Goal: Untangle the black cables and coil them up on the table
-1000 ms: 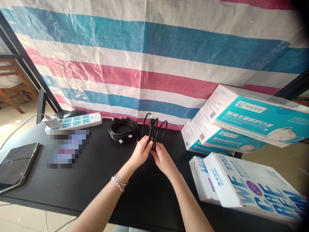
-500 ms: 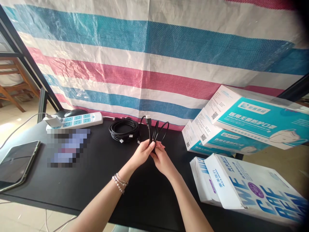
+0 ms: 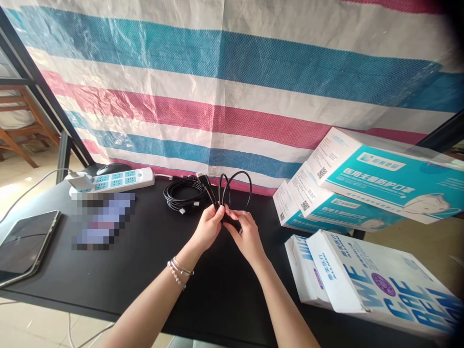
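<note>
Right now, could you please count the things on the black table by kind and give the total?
Black cables: 2, one looped cable held by the left hand and right hand, one coiled cable lying flat
Mask boxes: 4, teal, teal, white, white
Power strip: 1
Computer mouse: 1
Tablet: 1
Total: 9
</note>
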Demonstrator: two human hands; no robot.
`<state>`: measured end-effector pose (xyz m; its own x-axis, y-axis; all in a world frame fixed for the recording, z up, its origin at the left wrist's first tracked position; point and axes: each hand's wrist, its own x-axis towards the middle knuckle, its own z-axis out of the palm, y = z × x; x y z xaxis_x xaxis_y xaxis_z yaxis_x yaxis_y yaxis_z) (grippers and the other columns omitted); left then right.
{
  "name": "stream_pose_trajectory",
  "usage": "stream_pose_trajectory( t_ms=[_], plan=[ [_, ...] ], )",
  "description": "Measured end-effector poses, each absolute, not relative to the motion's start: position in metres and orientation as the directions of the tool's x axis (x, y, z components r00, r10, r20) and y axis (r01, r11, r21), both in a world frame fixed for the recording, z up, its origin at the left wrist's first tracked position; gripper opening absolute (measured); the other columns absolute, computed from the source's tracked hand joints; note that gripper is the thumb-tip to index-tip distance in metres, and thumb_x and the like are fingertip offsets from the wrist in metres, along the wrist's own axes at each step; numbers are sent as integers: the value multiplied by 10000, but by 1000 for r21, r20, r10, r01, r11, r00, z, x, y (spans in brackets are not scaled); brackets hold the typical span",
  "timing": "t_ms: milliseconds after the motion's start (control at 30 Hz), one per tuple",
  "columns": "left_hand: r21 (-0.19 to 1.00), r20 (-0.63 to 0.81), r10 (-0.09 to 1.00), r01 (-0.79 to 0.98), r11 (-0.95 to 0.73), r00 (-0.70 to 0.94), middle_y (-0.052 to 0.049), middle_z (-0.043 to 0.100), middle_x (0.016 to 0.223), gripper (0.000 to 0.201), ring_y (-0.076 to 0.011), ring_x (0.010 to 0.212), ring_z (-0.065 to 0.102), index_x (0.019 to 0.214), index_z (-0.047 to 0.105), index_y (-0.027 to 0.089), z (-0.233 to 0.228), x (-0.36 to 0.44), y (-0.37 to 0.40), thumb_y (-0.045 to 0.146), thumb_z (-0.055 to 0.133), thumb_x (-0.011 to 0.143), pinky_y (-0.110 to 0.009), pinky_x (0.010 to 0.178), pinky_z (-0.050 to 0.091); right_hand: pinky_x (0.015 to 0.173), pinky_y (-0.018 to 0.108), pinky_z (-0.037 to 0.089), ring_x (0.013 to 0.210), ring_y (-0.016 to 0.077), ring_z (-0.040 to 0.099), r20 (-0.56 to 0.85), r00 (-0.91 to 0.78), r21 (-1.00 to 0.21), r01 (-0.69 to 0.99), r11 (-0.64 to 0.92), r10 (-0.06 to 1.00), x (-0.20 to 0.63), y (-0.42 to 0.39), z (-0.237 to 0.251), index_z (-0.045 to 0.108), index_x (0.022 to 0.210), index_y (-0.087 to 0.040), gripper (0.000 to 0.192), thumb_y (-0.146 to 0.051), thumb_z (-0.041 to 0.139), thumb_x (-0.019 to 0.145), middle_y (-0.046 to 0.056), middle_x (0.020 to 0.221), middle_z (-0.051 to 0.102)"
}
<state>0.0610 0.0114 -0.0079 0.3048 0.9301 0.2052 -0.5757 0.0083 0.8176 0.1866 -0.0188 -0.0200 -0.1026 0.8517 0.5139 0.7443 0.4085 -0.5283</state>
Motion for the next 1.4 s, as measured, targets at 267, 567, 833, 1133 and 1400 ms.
stream_pose_trajectory(
  t_ms=[267, 567, 833, 1133, 1400],
  plan=[
    [643, 189, 960, -765, 39, 208, 46, 392, 533, 260, -74, 532, 391, 694, 497, 150, -2, 58, 16, 365, 630, 757, -247, 571, 342, 776, 429, 428, 965, 283, 513, 584, 104, -546, 784, 295, 805, 190, -18, -13, 478, 1065, -208, 579, -515, 691, 622, 116, 1045, 539],
    [592, 148, 975, -805, 49, 168, 17, 535, 657, 211, -124, 730, 564, 742, 511, 174, -3, 57, 18, 354, 615, 773, -346, 856, 420, 379, 215, 354, 333, 92, 450, -107, 83, -920, 370, -131, 991, 194, -18, -18, 540, 539, -170, 524, -653, 479, 730, 28, 459, 581],
    [602, 160, 950, -789, 122, 269, 20, 549, 683, 255, -191, 1012, 584, 742, 502, 192, 1, 50, 16, 394, 657, 729, -372, 966, 374, 606, 259, 485, 791, 178, 643, -174, -231, -905, -346, -248, 957, 179, -24, -8, 645, 974, -150, 589, -649, 390, 794, 132, 986, 676],
    [784, 273, 862, -618, 58, 427, -75, 617, 895, 277, -226, 963, 572, 720, 561, 159, -6, 64, 5, 430, 598, 764, -329, 773, 445, 753, 353, 492, 929, 213, 614, -156, 68, -791, -605, -84, 985, 178, -18, -13, 565, 743, -213, 290, -495, 524, 795, 67, 911, 671],
    [897, 333, 829, -421, -132, 449, -70, 590, 926, 284, -198, 951, 534, 804, 665, 154, -18, 65, 7, 405, 533, 814, -336, 922, 366, 713, 356, 516, 593, 136, 574, -192, 223, -619, -784, 59, 956, 186, -15, -8, 546, 650, -223, 201, -329, 714, 683, -44, 573, 558]
  ],
)
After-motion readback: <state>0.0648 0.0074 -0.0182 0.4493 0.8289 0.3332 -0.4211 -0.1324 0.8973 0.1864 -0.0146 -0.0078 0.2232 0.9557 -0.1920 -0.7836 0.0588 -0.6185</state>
